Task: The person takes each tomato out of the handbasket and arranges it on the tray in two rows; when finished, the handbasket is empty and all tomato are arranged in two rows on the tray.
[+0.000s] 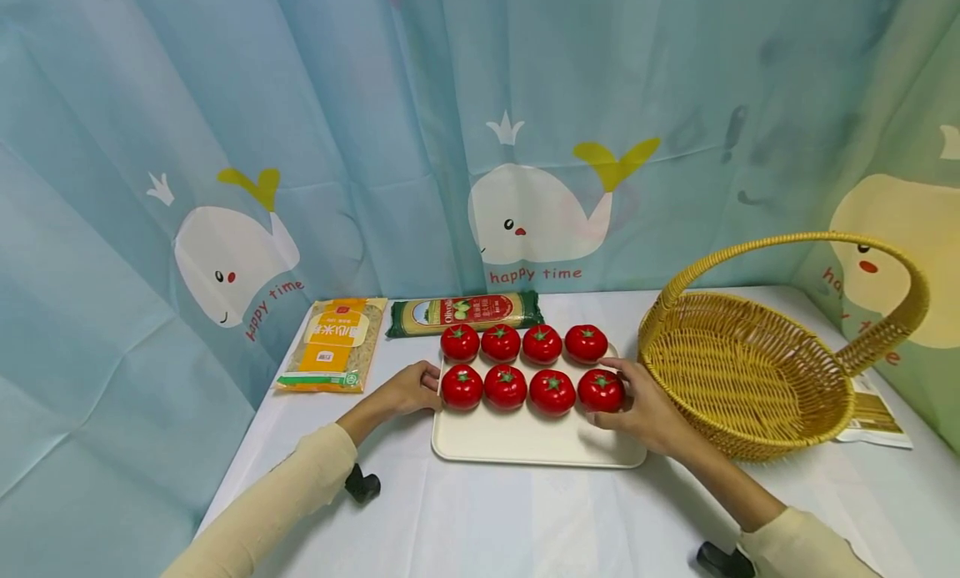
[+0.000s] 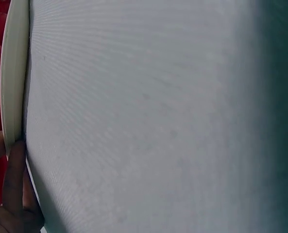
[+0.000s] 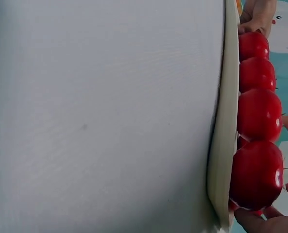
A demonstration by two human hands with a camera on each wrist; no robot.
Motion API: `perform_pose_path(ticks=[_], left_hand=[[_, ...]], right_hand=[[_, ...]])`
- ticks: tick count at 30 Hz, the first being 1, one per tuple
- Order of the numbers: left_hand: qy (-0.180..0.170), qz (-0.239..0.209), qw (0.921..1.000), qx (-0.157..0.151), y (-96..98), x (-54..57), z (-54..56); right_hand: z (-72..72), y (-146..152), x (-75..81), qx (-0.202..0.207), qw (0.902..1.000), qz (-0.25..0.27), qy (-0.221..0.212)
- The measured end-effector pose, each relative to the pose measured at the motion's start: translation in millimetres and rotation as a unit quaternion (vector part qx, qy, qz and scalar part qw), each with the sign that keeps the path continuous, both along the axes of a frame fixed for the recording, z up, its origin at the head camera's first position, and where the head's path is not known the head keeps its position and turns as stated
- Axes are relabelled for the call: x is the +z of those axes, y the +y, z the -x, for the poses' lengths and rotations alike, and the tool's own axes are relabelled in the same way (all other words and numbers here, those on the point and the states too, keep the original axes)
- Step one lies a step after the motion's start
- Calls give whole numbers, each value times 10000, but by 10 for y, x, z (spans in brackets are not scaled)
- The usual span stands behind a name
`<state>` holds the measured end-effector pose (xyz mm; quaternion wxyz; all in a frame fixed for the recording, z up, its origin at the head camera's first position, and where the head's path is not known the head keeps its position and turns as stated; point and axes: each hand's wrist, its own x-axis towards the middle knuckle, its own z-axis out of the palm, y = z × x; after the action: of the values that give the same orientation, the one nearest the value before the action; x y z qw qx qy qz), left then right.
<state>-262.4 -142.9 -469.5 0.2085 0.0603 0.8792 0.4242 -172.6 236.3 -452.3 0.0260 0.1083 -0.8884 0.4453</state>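
Note:
My left hand (image 1: pixel 415 388) grips the left edge of a cream tray (image 1: pixel 517 444). In the left wrist view its thumb lies over the tray's rim (image 2: pixel 13 82), with fingers below at the side. Two rows of red tomatoes stand on the tray, green stem marks upward. My right hand (image 1: pixel 643 404) is spread loosely about the front right tomato (image 1: pixel 601 390), index finger behind and thumb in front. From the right wrist, that tomato (image 3: pixel 257 174) sits on the tray, with the thumb raised apart from it and a fingertip close at its base.
A yellow wicker basket (image 1: pixel 742 432) with a tall handle stands right of the tray, close to my right forearm. A packet (image 1: pixel 873 415) lies partly behind it. Left of the tray lies an orange-labelled bag (image 1: pixel 332 346). A long green and red pack (image 1: pixel 465 313) lies behind the tomatoes.

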Motion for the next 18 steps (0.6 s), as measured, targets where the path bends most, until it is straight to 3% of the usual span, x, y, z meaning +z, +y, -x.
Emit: perform_pose_path(ticks=[6,12,18], left_hand=[[-210,-45,9996,-169,-66,47,-8],[-540,-142,9983,-171,-149,166,-99],[-407,-167,9987,-266,-339,307,-213]], right_hand=[[-73,-16,38,11,9997,-196,155],[-180,-32,132,112,9991,-251,331],[-310,11,313,436,9984,-87,350]])
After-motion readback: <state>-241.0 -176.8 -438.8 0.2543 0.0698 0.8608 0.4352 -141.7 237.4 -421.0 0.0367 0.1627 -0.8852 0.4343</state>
